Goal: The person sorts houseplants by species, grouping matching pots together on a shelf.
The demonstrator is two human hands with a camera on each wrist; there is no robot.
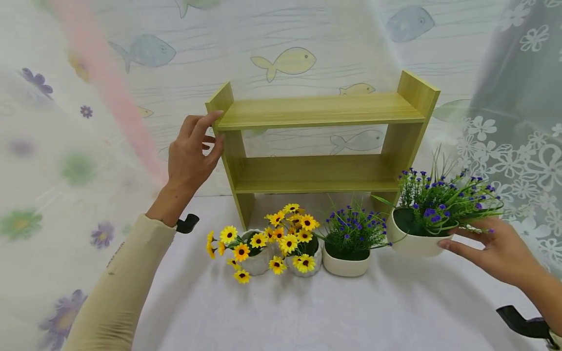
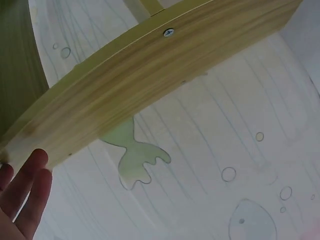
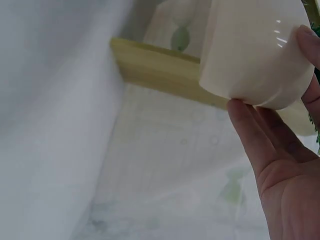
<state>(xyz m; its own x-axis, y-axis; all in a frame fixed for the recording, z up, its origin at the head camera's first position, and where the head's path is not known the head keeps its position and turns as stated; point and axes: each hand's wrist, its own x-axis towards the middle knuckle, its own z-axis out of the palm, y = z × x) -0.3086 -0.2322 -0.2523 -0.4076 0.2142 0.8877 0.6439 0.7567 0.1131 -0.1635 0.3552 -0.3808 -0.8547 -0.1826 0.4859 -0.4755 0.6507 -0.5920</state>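
My left hand holds the left side panel of a two-tier wooden shelf, thumb and forefinger at its front edge. In the left wrist view, fingers lie by the panel's outer face. A cream pot with purple flowers is off the table in my right hand. The right wrist view shows fingertips under the pot's base. Beside it, a second cream pot with purple flowers stands on the table in front of the shelf.
To the left stand two whitish pots of yellow flowers, the nearer-to-middle pot and the left pot. A white cloth covers the table. Behind the shelf hangs a fish-print curtain, with a flower-patterned sheet on the left.
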